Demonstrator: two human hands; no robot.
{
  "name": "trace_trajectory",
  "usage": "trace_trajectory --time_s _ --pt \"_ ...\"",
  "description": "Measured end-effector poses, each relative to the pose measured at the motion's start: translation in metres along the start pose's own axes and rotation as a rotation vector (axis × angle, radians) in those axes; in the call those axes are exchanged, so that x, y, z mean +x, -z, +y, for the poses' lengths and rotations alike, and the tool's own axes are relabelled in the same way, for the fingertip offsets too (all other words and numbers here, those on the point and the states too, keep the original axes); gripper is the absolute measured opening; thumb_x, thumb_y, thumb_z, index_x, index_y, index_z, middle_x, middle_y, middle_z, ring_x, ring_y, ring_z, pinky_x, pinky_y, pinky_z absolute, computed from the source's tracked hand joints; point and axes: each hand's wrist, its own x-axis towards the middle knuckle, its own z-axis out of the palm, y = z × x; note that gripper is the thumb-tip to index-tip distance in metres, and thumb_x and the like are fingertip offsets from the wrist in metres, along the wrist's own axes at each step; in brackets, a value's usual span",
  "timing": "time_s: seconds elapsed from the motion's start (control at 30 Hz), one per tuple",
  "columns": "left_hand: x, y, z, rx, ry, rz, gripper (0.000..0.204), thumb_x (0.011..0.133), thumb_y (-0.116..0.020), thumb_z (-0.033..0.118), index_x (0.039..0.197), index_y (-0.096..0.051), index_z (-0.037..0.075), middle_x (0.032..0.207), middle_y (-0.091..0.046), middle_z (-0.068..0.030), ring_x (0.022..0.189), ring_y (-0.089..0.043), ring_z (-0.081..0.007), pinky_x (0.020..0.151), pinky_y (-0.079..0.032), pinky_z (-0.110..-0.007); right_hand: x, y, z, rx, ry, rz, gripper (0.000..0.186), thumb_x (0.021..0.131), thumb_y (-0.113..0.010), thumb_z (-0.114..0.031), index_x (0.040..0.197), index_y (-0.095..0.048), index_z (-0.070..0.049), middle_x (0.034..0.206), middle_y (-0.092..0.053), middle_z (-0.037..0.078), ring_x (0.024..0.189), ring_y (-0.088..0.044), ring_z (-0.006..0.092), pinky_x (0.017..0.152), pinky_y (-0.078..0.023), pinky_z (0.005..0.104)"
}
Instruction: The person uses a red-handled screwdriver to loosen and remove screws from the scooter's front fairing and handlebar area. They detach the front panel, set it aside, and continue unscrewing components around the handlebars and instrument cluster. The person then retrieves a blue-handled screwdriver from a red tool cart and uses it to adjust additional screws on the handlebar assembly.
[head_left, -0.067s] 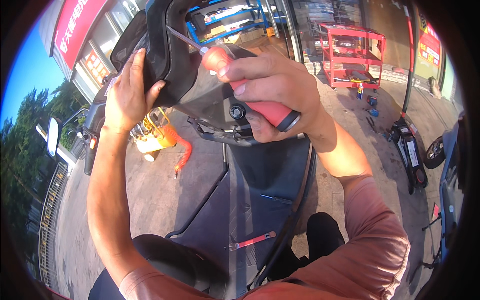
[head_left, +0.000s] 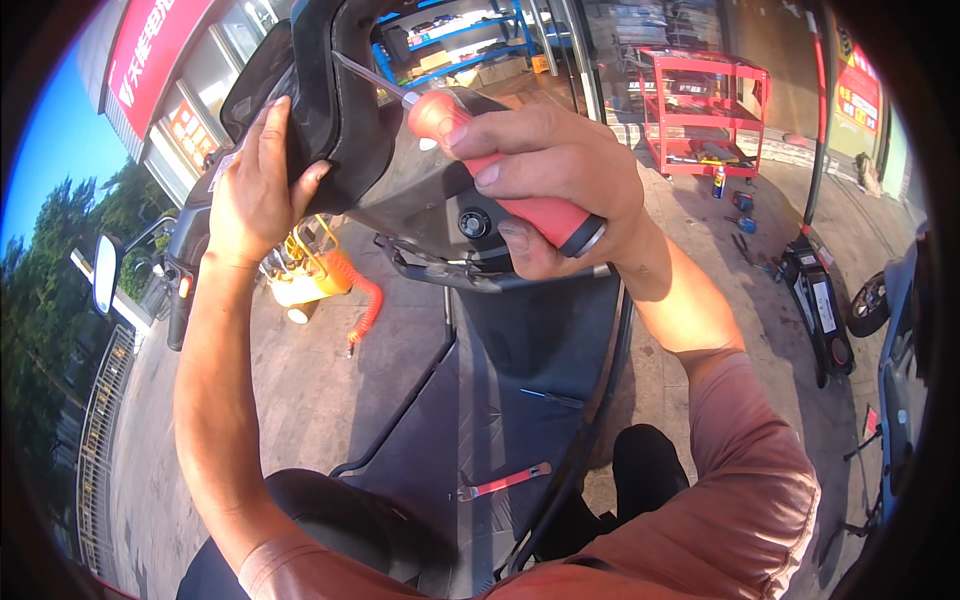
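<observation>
My right hand (head_left: 570, 180) is wrapped round the red handle of a screwdriver (head_left: 548, 215) with a dark end cap. Its metal shaft slants up to the left, the tip at the edge of the black handlebar cover (head_left: 362, 135) of a scooter. Whether the tip sits in a screw or a seam, I cannot tell. My left hand (head_left: 255, 190) lies against the left side of that cover, fingers stretched out and thumb apart, holding nothing. Below my right hand, a round ignition lock (head_left: 474, 223) shows in the front panel.
On the scooter's footboard (head_left: 420, 420) lie a small screwdriver (head_left: 551, 398) and a red-handled tool (head_left: 505, 482). A yellow air compressor (head_left: 312, 285) with an orange coiled hose stands left. At right are a red tool cart (head_left: 705, 120), a floor jack (head_left: 815, 300) and another vehicle.
The screwdriver handle and my right hand have shifted very slightly to the right. My left hand stays in place on the cover.
</observation>
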Motion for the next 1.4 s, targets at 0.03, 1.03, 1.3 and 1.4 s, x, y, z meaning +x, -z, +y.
trace_trajectory --time_s 0.03,1.03,1.3,1.4 --pt "0.000 0.000 0.000 -0.002 0.001 0.003 0.079 0.085 -0.075 0.035 0.144 -0.038 -0.001 0.136 -0.053 -0.0228 0.112 -0.062 -0.0427 0.091 -0.055 -0.045 -0.001 0.003 0.000 0.008 0.005 0.009 0.040 0.063 -0.075 -0.006 0.101 -0.065 -0.009 0.110 -0.070 0.011 0.086 -0.069 0.0300 0.072 -0.056 0.0356" --pt "-0.002 -0.010 -0.012 0.185 -0.167 -0.041 0.066 0.088 -0.071 0.030 0.140 -0.042 0.000 0.127 -0.058 -0.0226 0.119 -0.058 -0.0374 0.099 -0.049 -0.044 0.176 -0.072 -0.016 -0.420 -0.157 -0.242 0.038 0.078 -0.074 -0.047 0.080 -0.075 -0.009 0.076 -0.072 0.012 0.076 -0.073 0.0286 0.068 -0.058 0.0436" --pt "0.002 -0.004 -0.003 -0.052 -0.004 0.040 0.076 0.085 -0.074 0.033 0.143 -0.040 -0.001 0.133 -0.056 -0.0244 0.113 -0.061 -0.0430 0.090 -0.054 -0.046 0.223 -0.031 -0.029 -0.152 -0.446 -0.210 0.025 0.088 -0.068 -0.022 0.092 -0.071 0.002 0.082 -0.072 0.015 0.074 -0.070 0.0245 0.071 -0.058 0.0381" --pt "0.001 -0.004 -0.001 -0.030 -0.022 0.039 0.075 0.085 -0.074 0.034 0.142 -0.041 -0.001 0.133 -0.056 -0.0244 0.113 -0.061 -0.0427 0.090 -0.054 -0.046 0.179 -0.019 -0.036 -0.215 0.050 -0.072 0.022 0.086 -0.070 -0.021 0.091 -0.069 0.001 0.083 -0.070 0.014 0.074 -0.070 0.0246 0.072 -0.057 0.0377"
